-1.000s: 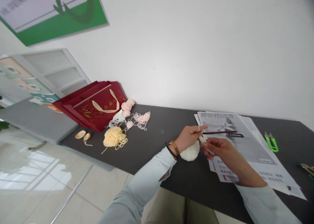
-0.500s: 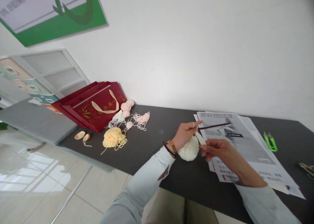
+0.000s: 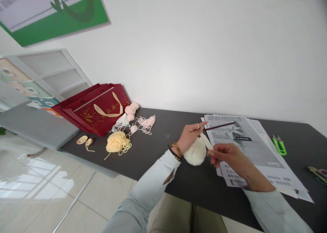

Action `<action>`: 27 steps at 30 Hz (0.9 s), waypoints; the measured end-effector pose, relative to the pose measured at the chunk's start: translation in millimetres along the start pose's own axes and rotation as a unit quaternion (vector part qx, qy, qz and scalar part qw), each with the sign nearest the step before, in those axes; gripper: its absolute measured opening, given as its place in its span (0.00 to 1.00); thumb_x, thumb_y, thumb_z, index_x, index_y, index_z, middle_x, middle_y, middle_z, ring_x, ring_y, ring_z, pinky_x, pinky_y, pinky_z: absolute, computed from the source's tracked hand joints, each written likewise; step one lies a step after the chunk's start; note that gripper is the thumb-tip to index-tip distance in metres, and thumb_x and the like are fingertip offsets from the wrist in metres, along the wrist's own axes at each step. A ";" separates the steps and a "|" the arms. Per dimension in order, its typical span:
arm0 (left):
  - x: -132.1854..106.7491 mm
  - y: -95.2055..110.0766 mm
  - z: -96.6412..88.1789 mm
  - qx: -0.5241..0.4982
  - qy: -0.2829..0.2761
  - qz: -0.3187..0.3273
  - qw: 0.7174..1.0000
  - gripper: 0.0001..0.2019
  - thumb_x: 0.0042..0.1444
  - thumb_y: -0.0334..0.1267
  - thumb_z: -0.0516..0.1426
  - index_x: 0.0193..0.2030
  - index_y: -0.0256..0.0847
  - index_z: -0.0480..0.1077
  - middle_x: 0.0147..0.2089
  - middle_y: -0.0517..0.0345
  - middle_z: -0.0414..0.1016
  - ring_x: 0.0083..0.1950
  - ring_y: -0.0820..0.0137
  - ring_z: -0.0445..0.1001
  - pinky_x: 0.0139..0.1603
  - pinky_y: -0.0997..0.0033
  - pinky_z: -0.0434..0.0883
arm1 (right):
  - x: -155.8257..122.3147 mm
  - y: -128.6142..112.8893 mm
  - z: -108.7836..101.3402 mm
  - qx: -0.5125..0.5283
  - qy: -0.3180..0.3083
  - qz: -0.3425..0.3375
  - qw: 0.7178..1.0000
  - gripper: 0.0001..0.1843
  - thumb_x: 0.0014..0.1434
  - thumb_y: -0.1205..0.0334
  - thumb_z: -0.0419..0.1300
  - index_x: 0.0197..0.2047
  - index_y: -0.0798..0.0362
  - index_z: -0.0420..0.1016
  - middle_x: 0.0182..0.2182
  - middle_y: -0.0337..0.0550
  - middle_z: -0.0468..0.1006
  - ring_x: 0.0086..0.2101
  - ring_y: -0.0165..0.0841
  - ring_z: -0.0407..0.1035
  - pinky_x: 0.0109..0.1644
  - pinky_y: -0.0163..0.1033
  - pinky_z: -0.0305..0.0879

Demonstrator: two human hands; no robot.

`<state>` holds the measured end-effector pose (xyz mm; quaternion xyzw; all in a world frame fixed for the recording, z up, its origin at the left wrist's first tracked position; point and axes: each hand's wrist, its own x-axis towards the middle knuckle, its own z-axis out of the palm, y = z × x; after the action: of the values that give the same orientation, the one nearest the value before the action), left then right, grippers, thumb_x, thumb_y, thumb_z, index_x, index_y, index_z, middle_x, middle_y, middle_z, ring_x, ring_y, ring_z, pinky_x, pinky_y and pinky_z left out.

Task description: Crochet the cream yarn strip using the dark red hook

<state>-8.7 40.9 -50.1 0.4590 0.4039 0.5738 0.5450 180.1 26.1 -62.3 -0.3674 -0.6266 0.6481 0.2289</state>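
Your left hand [image 3: 190, 137]: index stretched out, other fingers curled closed around near end of dark stick [image 3: 221, 125]; exact grip hidden. Stick juts over printed sheets [image 3: 251, 151]. Your right hand [image 3: 226, 155]: thumb and index pinched together on lower end of cream strip [image 3: 206, 141]. Strip slants between your hands, upper end at left fingers. White round bundle [image 3: 195, 153] just below, on dark table [image 3: 163, 141]. Green snips [image 3: 279, 145] right of sheets.
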 end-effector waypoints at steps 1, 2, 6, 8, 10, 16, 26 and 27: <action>1.6 0.1 -1.8 -0.010 0.009 0.005 1.000 0.21 0.49 0.40 0.64 0.50 0.35 0.78 0.25 0.60 0.71 0.27 0.77 0.55 0.30 0.74 0.54 | -0.1 1.0 0.8 0.002 -0.009 0.005 1.000 0.23 0.54 0.46 0.68 0.24 0.58 0.73 0.21 0.44 0.76 0.19 0.26 0.68 0.23 0.28 0.61; 3.2 0.5 -3.6 -0.022 0.018 0.009 1.000 0.21 0.49 0.41 0.64 0.50 0.36 0.78 0.27 0.60 0.72 0.27 0.78 0.54 0.30 0.74 0.54 | -0.1 2.1 1.9 0.005 -0.021 0.009 1.000 0.23 0.53 0.46 0.68 0.25 0.58 0.73 0.21 0.44 0.76 0.18 0.26 0.67 0.22 0.28 0.60; 5.4 5.1 -8.1 -0.072 0.034 0.016 0.997 0.20 0.47 0.42 0.65 0.48 0.38 0.79 0.31 0.57 0.75 0.27 0.78 0.56 0.30 0.74 0.54 | 0.7 5.9 10.2 -0.006 -0.066 0.026 0.997 0.29 0.52 0.47 0.68 0.50 0.59 0.74 0.21 0.40 0.76 0.15 0.26 0.63 0.18 0.29 0.57; 4.3 8.2 -7.4 -0.092 0.032 0.013 0.995 0.20 0.45 0.42 0.65 0.46 0.38 0.80 0.32 0.56 0.75 0.28 0.78 0.57 0.30 0.75 0.55 | 1.9 7.1 15.7 -0.040 -0.081 0.041 0.995 0.39 0.53 0.48 0.67 0.63 0.57 0.64 0.20 0.38 0.75 0.14 0.26 0.60 0.17 0.29 0.55; 3.0 11.5 -5.3 -0.105 0.030 0.013 0.994 0.19 0.45 0.41 0.65 0.46 0.38 0.80 0.30 0.57 0.75 0.27 0.78 0.57 0.29 0.75 0.54 | 3.8 8.6 21.4 -0.096 -0.072 0.040 0.992 0.41 0.55 0.50 0.65 0.67 0.56 0.59 0.19 0.36 0.74 0.15 0.26 0.58 0.18 0.29 0.52; 1.2 37.3 -0.9 -0.108 0.021 0.034 0.993 0.16 0.48 0.37 0.64 0.45 0.38 0.80 0.24 0.61 0.69 0.25 0.79 0.54 0.27 0.75 0.52 | 9.1 12.3 37.5 -0.330 -0.005 -0.036 0.943 0.30 0.56 0.56 0.66 0.61 0.49 0.68 0.18 0.33 0.70 0.20 0.30 0.64 0.25 0.32 0.51; 5.3 187.3 -23.7 -0.001 0.080 0.273 0.959 0.17 0.61 0.23 0.50 0.49 0.35 0.76 0.28 0.63 0.61 0.27 0.82 0.55 0.29 0.79 0.51 | 26.1 -9.1 52.7 -0.578 0.146 -0.069 0.800 0.17 0.62 0.59 0.60 0.54 0.48 0.69 0.25 0.43 0.77 0.29 0.42 0.75 0.29 0.36 0.52; 2.6 204.0 -23.1 0.020 0.094 0.294 0.951 0.17 0.63 0.24 0.48 0.52 0.34 0.75 0.28 0.63 0.59 0.27 0.84 0.55 0.30 0.80 0.51 | 30.9 -11.1 52.4 -0.587 0.157 -0.066 0.791 0.16 0.62 0.57 0.60 0.53 0.49 0.69 0.25 0.44 0.77 0.29 0.43 0.75 0.29 0.36 0.52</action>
<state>-83.0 28.1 140.9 0.5122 0.3118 0.7412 0.3020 118.9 16.9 -60.2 -0.4853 -0.8648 0.0720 0.1068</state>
